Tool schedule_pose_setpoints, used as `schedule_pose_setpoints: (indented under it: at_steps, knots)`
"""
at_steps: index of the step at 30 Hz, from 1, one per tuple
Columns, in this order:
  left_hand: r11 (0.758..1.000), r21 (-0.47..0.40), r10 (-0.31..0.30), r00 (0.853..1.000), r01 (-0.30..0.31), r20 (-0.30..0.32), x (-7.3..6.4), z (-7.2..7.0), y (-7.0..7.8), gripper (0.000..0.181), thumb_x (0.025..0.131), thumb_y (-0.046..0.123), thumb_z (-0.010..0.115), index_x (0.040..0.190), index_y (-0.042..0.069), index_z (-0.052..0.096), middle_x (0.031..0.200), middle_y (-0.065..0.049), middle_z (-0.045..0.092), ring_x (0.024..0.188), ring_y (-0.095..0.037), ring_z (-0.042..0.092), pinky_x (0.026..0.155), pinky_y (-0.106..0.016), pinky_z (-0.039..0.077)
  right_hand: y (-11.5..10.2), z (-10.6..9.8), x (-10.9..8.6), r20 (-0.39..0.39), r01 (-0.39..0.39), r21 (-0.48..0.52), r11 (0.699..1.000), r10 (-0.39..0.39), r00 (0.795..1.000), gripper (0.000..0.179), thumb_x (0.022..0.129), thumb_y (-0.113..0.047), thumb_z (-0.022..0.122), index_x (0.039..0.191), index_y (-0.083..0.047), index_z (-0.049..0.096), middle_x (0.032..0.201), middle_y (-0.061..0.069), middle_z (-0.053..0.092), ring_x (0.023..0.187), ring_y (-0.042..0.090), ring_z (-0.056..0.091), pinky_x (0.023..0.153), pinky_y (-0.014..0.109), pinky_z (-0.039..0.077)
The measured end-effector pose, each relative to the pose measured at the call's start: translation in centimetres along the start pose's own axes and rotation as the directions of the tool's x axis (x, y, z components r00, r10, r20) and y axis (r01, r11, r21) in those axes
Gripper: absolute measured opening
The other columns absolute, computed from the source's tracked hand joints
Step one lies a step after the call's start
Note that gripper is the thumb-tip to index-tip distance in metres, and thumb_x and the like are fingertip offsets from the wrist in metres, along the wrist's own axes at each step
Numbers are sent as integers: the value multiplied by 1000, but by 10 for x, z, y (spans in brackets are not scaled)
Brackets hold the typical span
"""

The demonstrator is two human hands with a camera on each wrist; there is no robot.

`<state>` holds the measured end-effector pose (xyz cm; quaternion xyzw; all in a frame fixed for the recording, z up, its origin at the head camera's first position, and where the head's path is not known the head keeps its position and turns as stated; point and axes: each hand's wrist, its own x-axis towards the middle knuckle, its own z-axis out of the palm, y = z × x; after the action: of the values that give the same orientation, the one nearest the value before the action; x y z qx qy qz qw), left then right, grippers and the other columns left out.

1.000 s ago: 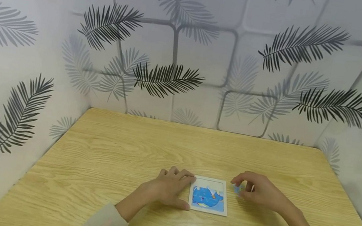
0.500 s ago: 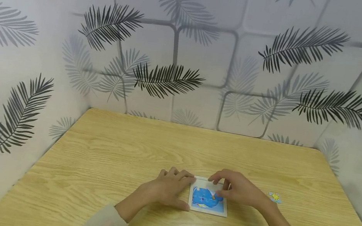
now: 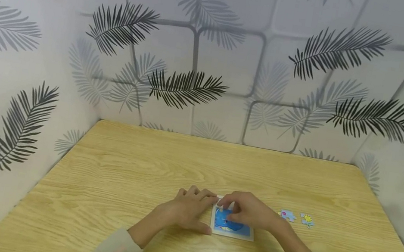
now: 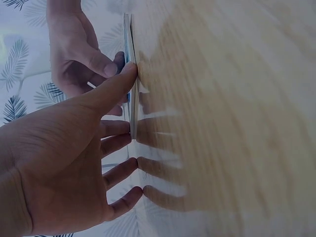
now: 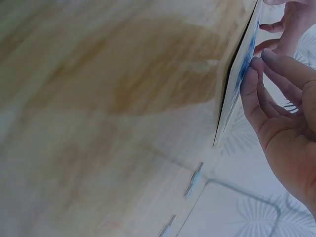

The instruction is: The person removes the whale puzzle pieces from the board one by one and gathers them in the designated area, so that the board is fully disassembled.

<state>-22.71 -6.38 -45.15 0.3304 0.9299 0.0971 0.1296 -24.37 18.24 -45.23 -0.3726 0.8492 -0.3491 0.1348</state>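
A square jigsaw puzzle (image 3: 232, 230) with a white frame and a blue whale picture lies on the table. My left hand (image 3: 189, 211) rests at its left edge, thumb at the near corner and fingers spread along the far part, fairly straight. Over the upper left of the puzzle, my right hand (image 3: 250, 209) bends its thumb and fingers together down at the picture. In the right wrist view, the right hand's fingertips (image 5: 250, 76) meet the puzzle's face. The puzzle piece pinched there is hidden by the fingers.
Two loose puzzle pieces lie to the right of the puzzle: a light blue one with a pink curl (image 3: 288, 216) and one with a yellow sun (image 3: 307, 220). The wood-grain table (image 3: 165, 160) meets a leaf-patterned wall (image 3: 218, 120) at the back.
My right hand has moved left from a blue piece beside the puzzle to the puzzle's upper left, carrying that piece. The two loose pieces have come into sight. My left hand has stayed put.
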Motion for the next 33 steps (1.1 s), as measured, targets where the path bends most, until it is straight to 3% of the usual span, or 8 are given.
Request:
schedule_pose_setpoints:
  at_steps: [3, 12, 28, 33]
  knots:
    - [1000, 0, -2, 1000, 2, 2, 0, -1, 0, 83, 92, 59, 72, 160, 24, 39, 163, 5, 35, 134, -26, 40, 101, -51, 38, -2, 2, 2, 8, -11, -4, 1000, 11, 1000, 35, 91, 0, 75, 125, -2, 70, 114, 11, 70, 82, 7, 64, 74, 25, 55]
    - [1000, 18, 16, 999, -15, -35, 9, 16, -9, 89, 89, 64, 72, 161, 24, 38, 162, 5, 36, 133, -27, 40, 101, -53, 38, -5, 6, 5, 14, -46, -34, 998, 46, 999, 33, 89, -3, 79, 120, -4, 67, 110, 8, 65, 86, 13, 60, 74, 26, 53]
    - [1000, 16, -8, 1000, 8, -17, 5, 11, -6, 88, 90, 63, 72, 161, 24, 37, 161, 4, 37, 134, -26, 39, 104, -53, 36, -9, 10, 5, 2, -16, -20, 1000, 16, 1000, 32, 90, -1, 78, 114, -10, 59, 111, 10, 61, 81, 13, 57, 72, 28, 52]
    - [1000, 23, -14, 1000, 15, -11, 7, 12, -7, 89, 90, 64, 72, 161, 24, 36, 162, 4, 36, 135, -28, 40, 104, -55, 37, -8, 12, 5, -4, -21, -54, 998, 21, 1000, 28, 90, -2, 79, 114, -9, 66, 110, 10, 60, 81, 14, 56, 72, 26, 51]
